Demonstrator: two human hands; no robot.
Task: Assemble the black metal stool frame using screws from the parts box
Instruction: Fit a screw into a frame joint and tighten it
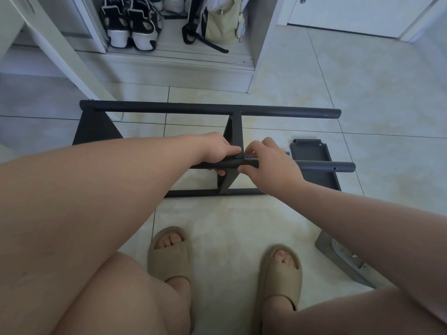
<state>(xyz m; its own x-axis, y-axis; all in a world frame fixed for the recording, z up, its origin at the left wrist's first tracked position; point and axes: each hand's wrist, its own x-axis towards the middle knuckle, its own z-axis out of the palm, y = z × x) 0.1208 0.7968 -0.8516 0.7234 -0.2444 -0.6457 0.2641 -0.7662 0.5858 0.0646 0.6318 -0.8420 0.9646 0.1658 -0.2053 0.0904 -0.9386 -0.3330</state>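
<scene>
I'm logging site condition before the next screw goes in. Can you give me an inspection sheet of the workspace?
Surface: pale tiled floor, bare around the work.
Job's things: black stool frame lying on its side; dark flat tray behind its middle tube; grey metal part at right. No screws visible.
Clutter: nothing seen on the tiles.
Hands: left hand grips the middle tube at the cross brace; right hand pinches at the same joint.
Cables: nothing seen.
Surroundings: sneakers and a bag in an open cabinet; white door.
</scene>
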